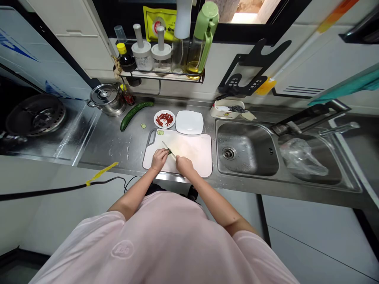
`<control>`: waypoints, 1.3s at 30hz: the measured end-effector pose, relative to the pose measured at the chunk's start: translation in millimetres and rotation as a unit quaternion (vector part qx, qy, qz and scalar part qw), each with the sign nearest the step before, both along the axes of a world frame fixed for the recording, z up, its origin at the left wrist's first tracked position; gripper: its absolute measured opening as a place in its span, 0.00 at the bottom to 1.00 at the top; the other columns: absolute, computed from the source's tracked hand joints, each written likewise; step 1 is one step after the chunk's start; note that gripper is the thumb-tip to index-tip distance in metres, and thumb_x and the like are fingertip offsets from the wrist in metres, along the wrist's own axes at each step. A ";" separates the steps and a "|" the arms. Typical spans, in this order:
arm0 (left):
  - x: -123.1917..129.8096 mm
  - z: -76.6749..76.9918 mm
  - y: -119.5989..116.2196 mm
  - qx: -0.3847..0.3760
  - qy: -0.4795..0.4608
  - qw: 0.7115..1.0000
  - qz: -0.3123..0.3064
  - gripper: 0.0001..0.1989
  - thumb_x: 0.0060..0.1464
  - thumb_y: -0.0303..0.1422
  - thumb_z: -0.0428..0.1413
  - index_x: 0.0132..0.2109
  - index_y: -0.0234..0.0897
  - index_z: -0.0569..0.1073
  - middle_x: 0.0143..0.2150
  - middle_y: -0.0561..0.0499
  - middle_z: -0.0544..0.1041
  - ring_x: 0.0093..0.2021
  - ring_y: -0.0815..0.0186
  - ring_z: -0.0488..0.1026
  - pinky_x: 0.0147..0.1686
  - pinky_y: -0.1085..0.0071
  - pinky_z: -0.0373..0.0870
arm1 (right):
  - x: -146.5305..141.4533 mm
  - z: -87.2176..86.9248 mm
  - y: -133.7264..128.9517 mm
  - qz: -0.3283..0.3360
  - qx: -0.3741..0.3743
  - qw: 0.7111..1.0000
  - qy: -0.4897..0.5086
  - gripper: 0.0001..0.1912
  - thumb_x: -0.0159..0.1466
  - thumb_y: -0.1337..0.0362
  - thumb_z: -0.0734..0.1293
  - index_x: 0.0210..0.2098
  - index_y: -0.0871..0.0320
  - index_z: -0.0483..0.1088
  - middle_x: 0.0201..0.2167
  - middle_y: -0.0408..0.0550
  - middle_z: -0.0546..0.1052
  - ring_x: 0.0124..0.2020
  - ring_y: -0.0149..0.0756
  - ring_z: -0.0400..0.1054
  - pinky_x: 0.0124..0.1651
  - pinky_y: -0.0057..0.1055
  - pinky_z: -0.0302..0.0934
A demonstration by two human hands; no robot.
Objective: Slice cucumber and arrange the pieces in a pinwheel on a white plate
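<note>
On a white cutting board [195, 154] my right hand [184, 165] grips the pale green handle of a kitchen knife [167, 148], its blade pointing away from me. My left hand [160, 159] rests curled on the board next to the blade, and whatever lies under its fingers is hidden. Small cucumber slices [160, 132] lie at the board's far edge, and another slice [143, 126] lies on the steel counter [112, 146]. A long green cucumber [134, 115] sits farther back. Behind the board are a small plate of chopped red chili [164, 119] and a white square plate [189, 122].
A steel pot [106, 99] stands to the left, beyond it a stove with a pan support [35, 114]. To the right is a double steel sink [245, 149], with a plastic bag [302, 157] in its far basin. Bottles and jars line a wall shelf [161, 75].
</note>
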State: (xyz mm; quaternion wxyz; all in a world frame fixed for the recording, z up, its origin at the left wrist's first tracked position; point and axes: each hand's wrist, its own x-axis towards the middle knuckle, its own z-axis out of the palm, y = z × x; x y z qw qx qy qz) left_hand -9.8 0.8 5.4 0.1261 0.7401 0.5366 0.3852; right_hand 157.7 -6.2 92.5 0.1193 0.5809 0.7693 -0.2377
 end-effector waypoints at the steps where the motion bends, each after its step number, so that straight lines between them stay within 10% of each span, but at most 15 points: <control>1: 0.1 0.0 0.1 0.000 0.000 1.000 -0.001 0.11 0.59 0.31 0.49 0.44 0.39 0.74 0.42 0.47 0.75 0.44 0.64 0.70 0.46 0.64 0.68 | -2.7 -0.5 2.4 0.000 0.001 1.000 0.000 0.14 0.66 0.70 0.51 0.46 0.61 0.64 0.39 0.56 0.75 0.42 0.40 0.70 0.43 0.32 0.60; 39: 0.1 -0.7 -0.7 0.006 -0.007 1.000 0.005 0.10 0.59 0.31 0.49 0.43 0.39 0.74 0.41 0.47 0.75 0.44 0.64 0.70 0.46 0.64 0.69 | -3.2 -4.5 -3.2 -0.019 0.002 1.000 -0.002 0.14 0.67 0.70 0.51 0.46 0.60 0.65 0.40 0.55 0.75 0.41 0.39 0.70 0.41 0.29 0.60</control>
